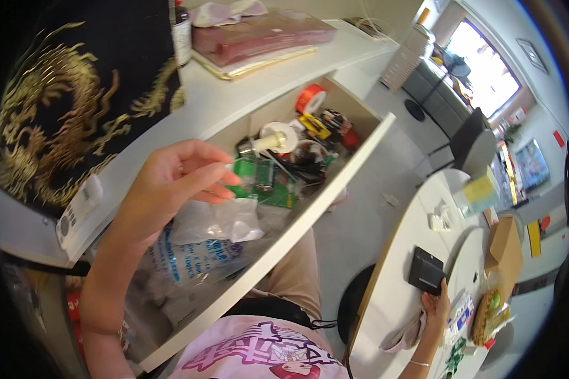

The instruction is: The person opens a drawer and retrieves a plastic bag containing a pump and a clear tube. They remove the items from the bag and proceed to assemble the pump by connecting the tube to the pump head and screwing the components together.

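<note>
While the drawer stands open: left hand [193, 170] over the drawer [354, 158], right hand [436, 306] out at the white table [395, 259].
Stage at drawer and table: looks like handling the black box [426, 270] on one side, hovering over loose contents on the other; my read only.
Move from here: any shift of the black box would call for a firm hold on its corner and a clear path past the pale cloth [404, 335]; any dip of the left hand would call for picking through slippery film.
Left fingers: partly bent, thumb close to the forefinger; can't tell if they pinch any clear plastic.
Right fingers: appear closed round the box's near corner, one laid along its edge.
Black box place: at the table, right hand at its near corner; can't tell if it rests flat or is lifted.
Black box looks: dark, flat, squarish, slightly shiny; small marks unreadable.
Under left hand: green packs [281, 196] just beside the fingertips, crumpled translucent bag [218, 221] below.
Far end of drawer: red tape roll [311, 99], white spool [286, 136], jumbled smalls.
</note>
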The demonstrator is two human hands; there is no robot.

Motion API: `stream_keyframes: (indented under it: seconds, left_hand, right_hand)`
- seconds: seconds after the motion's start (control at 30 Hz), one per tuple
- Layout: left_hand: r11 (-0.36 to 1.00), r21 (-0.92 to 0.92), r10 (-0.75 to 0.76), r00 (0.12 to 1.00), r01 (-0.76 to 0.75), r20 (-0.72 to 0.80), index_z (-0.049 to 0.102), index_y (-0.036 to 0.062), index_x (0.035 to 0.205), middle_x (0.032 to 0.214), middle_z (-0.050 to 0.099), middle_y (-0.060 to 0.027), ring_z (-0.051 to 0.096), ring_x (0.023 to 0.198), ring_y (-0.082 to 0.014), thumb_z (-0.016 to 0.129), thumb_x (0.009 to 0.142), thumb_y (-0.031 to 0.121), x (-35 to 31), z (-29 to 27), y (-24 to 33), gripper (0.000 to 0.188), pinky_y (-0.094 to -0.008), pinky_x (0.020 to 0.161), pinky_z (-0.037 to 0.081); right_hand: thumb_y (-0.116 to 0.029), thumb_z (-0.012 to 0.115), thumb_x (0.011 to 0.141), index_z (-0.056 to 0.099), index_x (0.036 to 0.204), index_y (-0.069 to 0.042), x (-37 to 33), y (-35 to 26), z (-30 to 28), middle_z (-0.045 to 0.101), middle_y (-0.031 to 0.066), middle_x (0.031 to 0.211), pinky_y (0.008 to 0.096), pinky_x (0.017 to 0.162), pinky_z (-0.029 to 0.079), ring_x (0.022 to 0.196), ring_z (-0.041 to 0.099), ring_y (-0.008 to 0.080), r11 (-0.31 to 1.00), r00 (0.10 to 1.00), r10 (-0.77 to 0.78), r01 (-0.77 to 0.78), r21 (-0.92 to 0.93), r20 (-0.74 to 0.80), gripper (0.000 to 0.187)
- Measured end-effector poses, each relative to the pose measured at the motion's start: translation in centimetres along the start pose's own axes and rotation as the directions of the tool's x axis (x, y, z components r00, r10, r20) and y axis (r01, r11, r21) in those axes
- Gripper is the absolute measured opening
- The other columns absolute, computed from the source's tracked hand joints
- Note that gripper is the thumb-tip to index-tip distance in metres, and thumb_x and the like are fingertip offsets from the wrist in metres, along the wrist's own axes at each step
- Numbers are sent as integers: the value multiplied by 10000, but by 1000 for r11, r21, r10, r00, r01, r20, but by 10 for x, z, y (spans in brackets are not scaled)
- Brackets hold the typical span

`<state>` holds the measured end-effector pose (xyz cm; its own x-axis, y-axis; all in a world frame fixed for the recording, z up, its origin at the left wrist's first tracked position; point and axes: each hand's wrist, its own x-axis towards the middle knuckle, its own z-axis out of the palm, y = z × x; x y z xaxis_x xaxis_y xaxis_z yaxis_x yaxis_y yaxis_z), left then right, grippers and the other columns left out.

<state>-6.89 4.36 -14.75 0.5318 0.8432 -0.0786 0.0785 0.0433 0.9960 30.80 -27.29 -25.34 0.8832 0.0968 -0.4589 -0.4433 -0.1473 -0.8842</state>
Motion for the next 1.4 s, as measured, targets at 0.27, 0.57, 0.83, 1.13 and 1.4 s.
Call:
stream_keyframes:
  seconds: [0.27, 0.57, 0.83, 1.13, 1.4]
  left_hand:
    - [433, 852, 179, 954, -295, 240, 480, -58, 1034, 928, 527, -248, 519, 855, -360, 597, 679, 186, -23, -3, -16, 446, -357, 749, 396]
    - [459, 847, 34, 958, -270, 286, 475, -77, 1038, 905, 531, -251, 512, 839, -366, 565, 709, 267, -10, -27, -35, 484, -369, 732, 385]
    - [493, 818, 42, 947, -297, 318, 484, -71, 1027, 889, 536, -242, 514, 825, -366, 560, 716, 275, -4, -26, -39, 471, -372, 718, 387]
    - [508, 805, 49, 944, -306, 328, 494, -64, 1014, 872, 543, -231, 515, 809, -365, 554, 724, 283, -7, -23, -38, 457, -375, 702, 391]
    - [468, 830, 26, 944, -303, 330, 507, -37, 1006, 866, 553, -209, 521, 785, -356, 554, 728, 306, -30, -20, -16, 444, -363, 687, 398]
  right_hand:
    - [-319, 574, 771, 476, 901, 32, -35, 10, 31, 546, 114, 711, 246, 461, 472, 504, 554, 170, 960, 965, -257, 249, 126, 52, 387]
    - [-283, 522, 808, 466, 807, -3, -93, 40, -18, 554, 84, 624, 227, 421, 464, 464, 540, 137, 883, 934, -348, 355, 308, -80, 285]
    - [-381, 579, 747, 514, 800, -59, -115, 68, -131, 506, 34, 580, 185, 389, 434, 463, 500, 99, 656, 669, -88, 597, 462, -738, 333]
    - [-362, 582, 750, 522, 865, -76, -129, 114, -169, 519, 32, 658, 198, 430, 468, 494, 505, 113, 669, 517, 142, 579, 467, -844, 314]
    - [-270, 557, 776, 525, 905, -31, -92, 69, -126, 518, 52, 691, 207, 470, 456, 519, 498, 127, 776, 633, -324, 603, 186, -703, 273]
